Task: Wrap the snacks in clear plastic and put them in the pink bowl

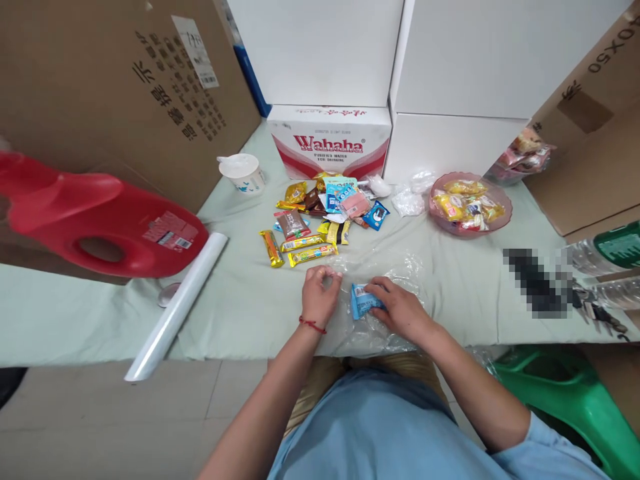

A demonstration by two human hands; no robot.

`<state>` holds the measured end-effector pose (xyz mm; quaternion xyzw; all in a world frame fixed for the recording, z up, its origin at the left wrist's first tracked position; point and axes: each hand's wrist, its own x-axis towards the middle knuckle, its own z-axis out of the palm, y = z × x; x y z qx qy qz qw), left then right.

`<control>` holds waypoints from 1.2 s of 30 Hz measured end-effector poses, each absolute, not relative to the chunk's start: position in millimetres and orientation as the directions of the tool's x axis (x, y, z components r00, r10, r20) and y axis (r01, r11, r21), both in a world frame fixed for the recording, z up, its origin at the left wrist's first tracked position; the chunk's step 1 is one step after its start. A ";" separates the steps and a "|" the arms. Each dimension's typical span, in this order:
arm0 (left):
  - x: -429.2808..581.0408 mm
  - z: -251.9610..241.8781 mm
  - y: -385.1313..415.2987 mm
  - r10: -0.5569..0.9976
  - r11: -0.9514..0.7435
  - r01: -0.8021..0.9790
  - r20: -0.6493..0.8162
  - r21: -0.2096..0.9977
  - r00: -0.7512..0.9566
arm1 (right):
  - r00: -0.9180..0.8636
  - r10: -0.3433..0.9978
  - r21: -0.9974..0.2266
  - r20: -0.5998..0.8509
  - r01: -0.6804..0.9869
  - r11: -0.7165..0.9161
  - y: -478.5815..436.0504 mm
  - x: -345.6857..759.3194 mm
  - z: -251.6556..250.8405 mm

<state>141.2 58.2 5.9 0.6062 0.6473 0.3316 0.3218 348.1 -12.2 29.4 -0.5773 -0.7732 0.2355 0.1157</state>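
My right hand (400, 308) is closed around a small blue snack packet (361, 303), holding it over a crumpled clear plastic bag (380, 337) spread on the table in front of me. To its left, my left hand (320, 292) has thumb and fingers curled together in a pinch at the bag's left side. Whatever may be between those fingertips is too small to make out. Just beyond lie yellow wrapped bars (313, 255), a brown packet (293, 225), a dark blue packet (376, 215) and a pile of other wrapped snacks.
A pink bowl (506, 217) of wrapped snacks stands right, a paper cup (243, 175) left. A Wahaha box (330, 143) closes off the back. A red jug (120, 230) and white roll (175, 310) lie left. Keys (603, 317) and bottles (615, 250) are far right, above a green stool (570, 400).
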 end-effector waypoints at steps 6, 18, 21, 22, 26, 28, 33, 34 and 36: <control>106.3 8.6 71.3 0.988 0.118 0.584 -0.153 0.803 0.010 | -0.329 0.938 -0.572 -0.107 0.792 0.213 -5.5 359.0 30.5; 118.8 25.3 45.4 0.705 -0.698 0.693 0.346 0.181 0.619 | -0.327 0.926 -0.489 -0.187 0.849 0.201 4.7 356.3 43.0; 107.0 15.2 53.2 0.682 -0.725 0.642 0.123 0.251 0.721 | -0.323 0.931 -0.509 -0.172 0.838 0.197 1.9 365.9 41.8; 99.2 11.2 56.2 0.699 -0.696 0.659 0.059 0.286 0.713 | -0.319 0.934 -0.521 -0.159 0.831 0.195 0.2 371.7 40.4; 68.3 1.7 62.7 0.721 -0.599 0.677 -0.080 0.428 0.689 | -0.289 0.950 -0.561 -0.115 0.809 0.178 -7.7 399.1 33.6; 63.3 1.9 62.0 0.733 -0.558 0.668 -0.085 0.493 0.675 | -0.274 0.955 -0.557 -0.114 0.814 0.167 -9.1 408.8 32.2; 85.1 5.4 52.3 0.871 -0.403 0.735 -0.018 0.546 0.490 | -0.275 0.950 -0.486 -0.148 0.857 0.172 -4.5 407.3 39.5; 90.9 5.5 49.7 0.890 -0.382 0.754 -0.006 0.535 0.456 | -0.273 0.949 -0.462 -0.160 0.870 0.173 -3.7 404.2 41.7; 98.8 5.5 45.0 0.905 -0.369 0.779 0.004 0.506 0.426 | -0.267 0.947 -0.419 -0.178 0.892 0.172 -3.5 399.0 45.0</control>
